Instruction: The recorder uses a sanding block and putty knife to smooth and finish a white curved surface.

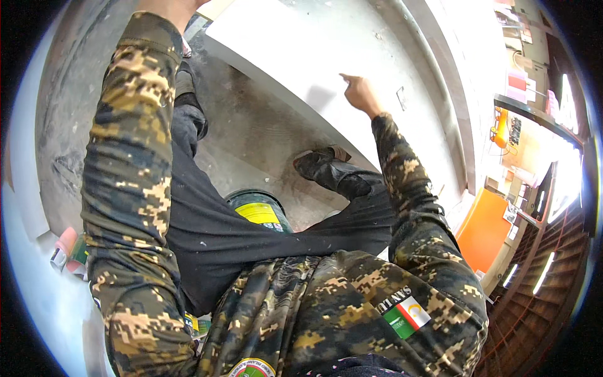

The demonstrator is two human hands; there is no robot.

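My right hand [362, 95] is over a large white panel [282, 47], its index finger stretched out and the other fingers curled. I see nothing held in it. A soft shadow falls on the panel to the left of the fingertip, so the hand looks raised off the surface. My left hand [171, 7] reaches to the upper edge of the picture beside the panel's far left end. Only its wrist and back show; the fingers are cut off, and whether it touches the panel is hidden.
A dark bucket [260, 210] with a yellow label stands between my legs on the dusty grey floor [245, 125]. My shoe [314, 163] is close to the panel's edge. Small containers [69, 251] lie at the left. An orange panel [482, 229] and shelving are at the right.
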